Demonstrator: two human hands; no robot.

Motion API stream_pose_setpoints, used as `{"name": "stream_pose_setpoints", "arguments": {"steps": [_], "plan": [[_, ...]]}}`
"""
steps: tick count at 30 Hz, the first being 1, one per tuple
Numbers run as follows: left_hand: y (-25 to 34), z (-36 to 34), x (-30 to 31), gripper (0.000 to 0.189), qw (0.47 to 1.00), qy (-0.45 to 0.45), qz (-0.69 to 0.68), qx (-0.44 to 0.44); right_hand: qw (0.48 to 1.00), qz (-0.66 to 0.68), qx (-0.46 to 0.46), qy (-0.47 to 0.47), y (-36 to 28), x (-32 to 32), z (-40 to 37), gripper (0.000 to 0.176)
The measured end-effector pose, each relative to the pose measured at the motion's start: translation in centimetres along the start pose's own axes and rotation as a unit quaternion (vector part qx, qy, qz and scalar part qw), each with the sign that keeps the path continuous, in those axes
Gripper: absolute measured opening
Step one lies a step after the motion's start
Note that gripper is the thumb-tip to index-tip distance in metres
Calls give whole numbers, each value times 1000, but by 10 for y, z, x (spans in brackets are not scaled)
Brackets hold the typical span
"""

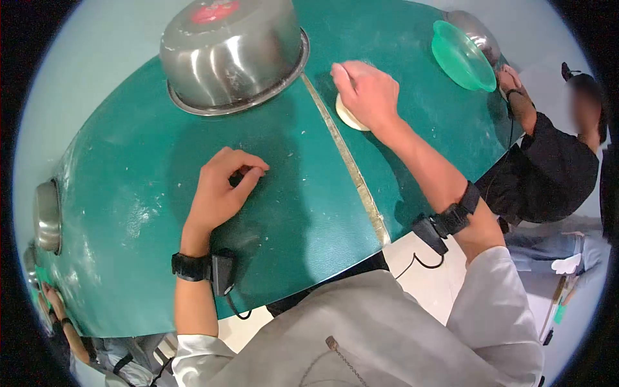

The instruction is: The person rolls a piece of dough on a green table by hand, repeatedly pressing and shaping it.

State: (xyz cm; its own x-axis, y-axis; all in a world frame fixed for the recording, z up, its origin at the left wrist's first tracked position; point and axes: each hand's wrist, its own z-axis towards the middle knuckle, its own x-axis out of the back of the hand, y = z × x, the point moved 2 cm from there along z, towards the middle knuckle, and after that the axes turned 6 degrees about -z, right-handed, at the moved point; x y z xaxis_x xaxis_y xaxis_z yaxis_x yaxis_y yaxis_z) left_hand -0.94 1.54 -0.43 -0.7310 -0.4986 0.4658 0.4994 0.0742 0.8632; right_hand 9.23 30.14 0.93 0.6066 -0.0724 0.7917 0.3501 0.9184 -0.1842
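My right hand (367, 93) lies palm down on a pale flat piece of dough (347, 115) on the green table (129, 193), just right of the metal seam (351, 171). Most of the dough is hidden under the hand. My left hand (222, 190) rests on the table to the left of the seam, fingers curled in with the fingertips pinched together; I cannot tell if something small is between them. Both wrists wear black straps with small devices.
A large steel bowl (235, 51) sits upside down at the far side of the table. A green plastic bowl (461, 55) is at the far right, beside another person in black (554, 161). Another steel bowl (46, 216) and someone's hand (55, 303) are at the left edge.
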Motion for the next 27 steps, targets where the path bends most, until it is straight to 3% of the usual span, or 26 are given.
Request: {"name": "stream_pose_setpoints", "arguments": {"steps": [2, 5, 6, 8, 9, 11, 12, 15, 16, 19, 22, 24, 27], "plan": [[1, -1, 1, 8, 1000, -1, 2, -1, 996, 48, 45, 54, 5, 5, -6, 41], [0, 0, 2, 9, 1000, 22, -10, 3, 983, 89, 46, -153, 11, 21, -10, 41], [-1, -1, 2, 9, 1000, 27, -11, 5, 982, 90, 51, -155, 16, 33, -7, 41], [-2, -2, 2, 6, 1000, 7, -10, 3, 955, 13, 137, -262, 20, 46, -3, 41], [-1, -2, 2, 6, 1000, 12, -12, 7, 954, 14, 142, -265, 11, 52, 1, 41], [2, -1, 2, 7, 1000, 5, -13, -1, 944, -163, 86, -274, -1, 58, 4, 43], [1, -1, 1, 7, 1000, 8, -16, 6, 942, -162, 90, -279, -4, 49, -1, 43], [-2, 0, 1, 7, 999, 27, -21, -14, 962, -94, 251, -55, -21, 24, -9, 37], [-2, 1, 1, 8, 999, 24, -9, -26, 961, -90, 253, -65, -26, 18, -8, 37], [0, 3, 1, 9, 999, 18, -7, -29, 956, -116, 239, -126, -26, 7, 1, 39], [2, 4, 1, 9, 1000, 16, -14, -16, 974, -86, 145, -151, -4, -16, 22, 32], [1, 4, 0, 9, 1000, 5, -17, -12, 992, -75, 85, -60, 19, -30, 33, 36], [3, 5, 1, 10, 1000, -4, 5, -24, 996, -72, 36, -25, 35, -33, 41, 39]]}}
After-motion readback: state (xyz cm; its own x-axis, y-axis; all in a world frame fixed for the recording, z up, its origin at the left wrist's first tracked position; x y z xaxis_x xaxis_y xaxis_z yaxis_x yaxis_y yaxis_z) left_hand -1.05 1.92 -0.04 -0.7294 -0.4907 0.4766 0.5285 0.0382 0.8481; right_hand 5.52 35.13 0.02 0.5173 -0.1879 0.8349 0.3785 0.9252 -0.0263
